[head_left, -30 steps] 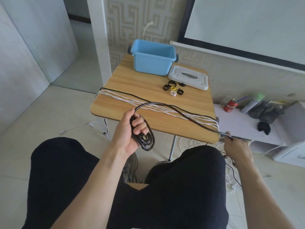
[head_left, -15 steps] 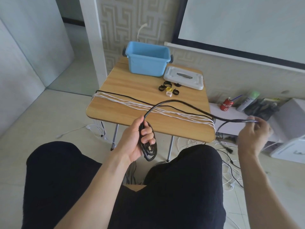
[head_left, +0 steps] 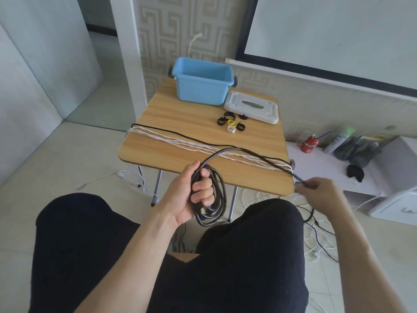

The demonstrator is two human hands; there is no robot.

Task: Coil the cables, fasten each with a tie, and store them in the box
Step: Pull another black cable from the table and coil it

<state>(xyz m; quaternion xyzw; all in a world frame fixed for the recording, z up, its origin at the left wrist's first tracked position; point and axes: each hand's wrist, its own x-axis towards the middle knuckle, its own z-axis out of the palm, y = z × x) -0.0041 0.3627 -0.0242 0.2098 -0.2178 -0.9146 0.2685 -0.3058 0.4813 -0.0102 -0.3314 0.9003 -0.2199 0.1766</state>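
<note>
Wooden bench carries white cables and blue box; left hand grips coiled black cable, right hand pinches its free length.

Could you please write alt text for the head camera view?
A seated person's left hand grips a coiled black cable while the right hand pinches its free length. Beyond, a wooden table holds white cables, ties and an open blue box.
</note>
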